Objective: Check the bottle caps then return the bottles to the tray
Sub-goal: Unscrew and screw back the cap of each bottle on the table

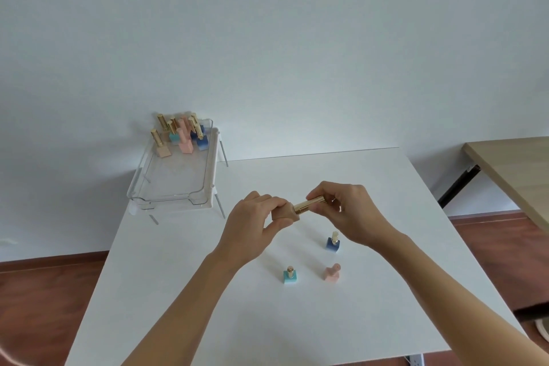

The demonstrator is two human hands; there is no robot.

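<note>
I hold a tan bottle (284, 213) on its side above the white table (208, 291). My left hand (252, 226) grips its square body, while my right hand (344, 214) pinches its long gold cap (307, 205). Below my hands, three bottles stand upright on the table: a dark blue one (332, 242), a teal one (290, 275) and a pink one (332, 272). The clear tray (175, 184) stands on thin legs at the table's far left corner. Several bottles with gold or pink caps (181, 134) are grouped at its far end.
A wooden table (514, 169) with a dark leg stands to the right, across a gap of brown floor. A white wall runs behind both tables. The near half of the tray holds nothing.
</note>
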